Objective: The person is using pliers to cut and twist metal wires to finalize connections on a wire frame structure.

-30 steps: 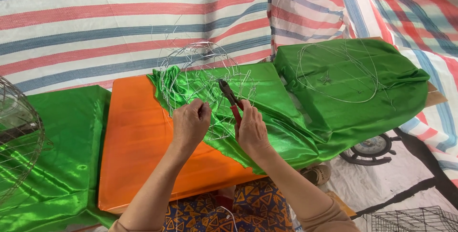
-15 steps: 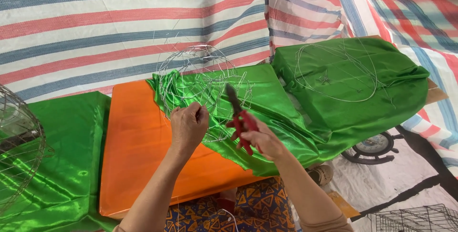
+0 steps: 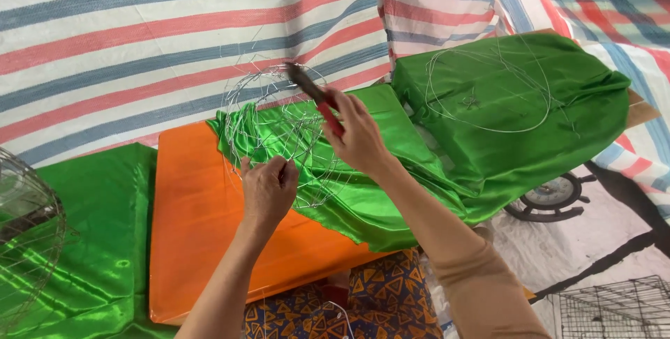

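Since half a second ago my right hand has lifted the red-handled pliers up and to the left, so their dark nose is now pointing at the top rim of the wire frame instead of hovering over its middle. I am seeing no packages or labels; the nearest sign-like surface is the striped tarp of red, blue and white bands behind the table, which is showing its orange top. My right grip is wrapping closed around the red handles. My left hand is pinching thin wire at the lower edge of the frame, fingers curled tight. The frame is standing partly above green satin cloth draped over the table. A separate wire ring is lying on the green-covered mound to the right.
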